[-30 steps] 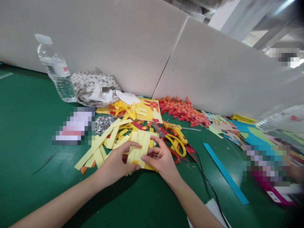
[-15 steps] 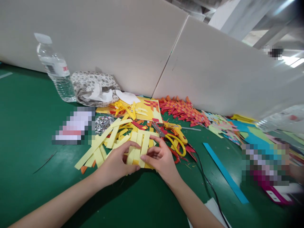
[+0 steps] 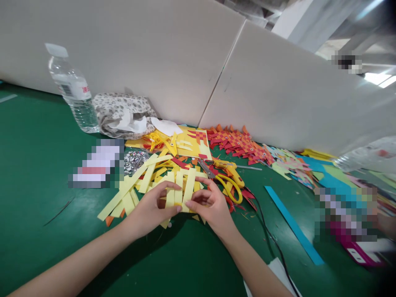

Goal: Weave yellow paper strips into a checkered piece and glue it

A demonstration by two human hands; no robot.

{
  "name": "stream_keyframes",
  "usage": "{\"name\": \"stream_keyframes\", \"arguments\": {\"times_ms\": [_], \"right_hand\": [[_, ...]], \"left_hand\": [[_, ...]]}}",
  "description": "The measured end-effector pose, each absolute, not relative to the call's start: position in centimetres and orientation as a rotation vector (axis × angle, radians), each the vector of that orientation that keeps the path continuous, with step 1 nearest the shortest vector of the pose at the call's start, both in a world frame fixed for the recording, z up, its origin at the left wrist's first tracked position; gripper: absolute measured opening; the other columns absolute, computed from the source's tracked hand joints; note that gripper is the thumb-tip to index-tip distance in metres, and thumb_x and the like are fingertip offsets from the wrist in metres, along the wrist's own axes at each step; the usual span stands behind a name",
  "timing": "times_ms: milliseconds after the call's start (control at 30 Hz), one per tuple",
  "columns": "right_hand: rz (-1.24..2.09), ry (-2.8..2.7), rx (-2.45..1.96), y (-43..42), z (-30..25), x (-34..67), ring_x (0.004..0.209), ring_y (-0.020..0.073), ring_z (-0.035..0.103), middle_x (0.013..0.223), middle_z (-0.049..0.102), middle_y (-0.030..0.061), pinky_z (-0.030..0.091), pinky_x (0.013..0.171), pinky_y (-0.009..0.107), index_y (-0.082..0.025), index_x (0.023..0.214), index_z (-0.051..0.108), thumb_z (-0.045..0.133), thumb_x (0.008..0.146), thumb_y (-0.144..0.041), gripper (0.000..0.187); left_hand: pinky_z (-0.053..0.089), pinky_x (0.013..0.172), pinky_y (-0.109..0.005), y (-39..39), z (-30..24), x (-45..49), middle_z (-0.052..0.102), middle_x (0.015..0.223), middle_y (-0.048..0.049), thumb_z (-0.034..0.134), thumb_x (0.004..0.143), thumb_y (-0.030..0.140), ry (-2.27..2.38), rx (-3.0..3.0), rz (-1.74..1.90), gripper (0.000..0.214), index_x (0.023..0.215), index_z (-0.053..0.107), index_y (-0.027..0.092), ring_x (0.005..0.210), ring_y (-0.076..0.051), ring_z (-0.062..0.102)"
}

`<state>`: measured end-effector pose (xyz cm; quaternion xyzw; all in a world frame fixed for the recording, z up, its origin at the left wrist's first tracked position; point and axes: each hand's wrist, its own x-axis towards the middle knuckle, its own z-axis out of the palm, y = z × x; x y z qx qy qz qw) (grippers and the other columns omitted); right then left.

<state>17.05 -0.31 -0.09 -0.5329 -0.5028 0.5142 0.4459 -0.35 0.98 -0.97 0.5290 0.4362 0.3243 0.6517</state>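
Observation:
Between my two hands are several pale yellow paper strips (image 3: 178, 187) standing side by side, with a darker yellow strip showing behind them. My left hand (image 3: 154, 204) is closed on the left edge, its thumb low and index finger across the strips. My right hand (image 3: 210, 202) pinches the right-hand strip (image 3: 189, 185), thumb in front and the other fingers curled behind. A heap of loose yellow strips (image 3: 131, 198) lies just beyond and left of my hands. To the right of my right hand are scissors (image 3: 229, 185) with yellow handles.
A yellow glue gun (image 3: 230, 169) trails a black cord (image 3: 269, 235). Behind are small googly eyes (image 3: 134, 161), orange-red woven paper fish (image 3: 238, 142) and a water bottle (image 3: 72, 90). A blue strip (image 3: 292, 222) lies right; a grey partition (image 3: 123, 49) stands behind.
The paper strips have tilted and risen slightly in my hands, and gaps between them have widened. My left thumb has moved up a little. Surrounding things stay put.

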Motion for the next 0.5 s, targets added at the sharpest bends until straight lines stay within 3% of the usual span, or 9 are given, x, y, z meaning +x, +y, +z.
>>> {"name": "stream_keyframes", "arguments": {"times_ms": [167, 333, 500], "right_hand": [[1.189, -1.286, -1.297, -0.45, -0.12, 16.89, 0.065, 0.0128, 0.059, 0.066, 0.06, -0.0055, 0.048, 0.068, 0.028, -0.022, 0.112, 0.043, 0.075, 0.061, -0.022, 0.06], [1.143, -1.311, -1.282, -0.57, -0.34, 16.9, 0.067, 0.0135, 0.059, 0.067, 0.059, -0.0051, 0.048, 0.07, 0.029, -0.022, 0.112, 0.043, 0.072, 0.064, -0.023, 0.056], [1.216, -1.331, -1.27, -0.45, -0.4, 16.98, 0.067, 0.0126, 0.058, 0.069, 0.059, -0.0049, 0.047, 0.07, 0.029, -0.022, 0.113, 0.041, 0.073, 0.063, -0.023, 0.059]], "left_hand": [[0.03, 0.039, -0.016, 1.16, -1.11, -0.44, 0.038, 0.06, 0.0095, 0.068, 0.063, 0.025, 1.012, 1.253, 0.732, 0.042, 0.099, 0.048, 0.021, 0.045, -0.005, 0.037], [0.029, 0.039, -0.016, 1.13, -1.26, -0.42, 0.034, 0.06, 0.0099, 0.07, 0.061, 0.025, 1.018, 1.266, 0.743, 0.044, 0.099, 0.048, 0.022, 0.045, -0.004, 0.033], [0.034, 0.039, -0.017, 1.03, -1.82, -0.49, 0.043, 0.064, 0.0075, 0.07, 0.061, 0.029, 1.01, 1.271, 0.769, 0.042, 0.096, 0.049, 0.022, 0.047, -0.006, 0.042]]}}
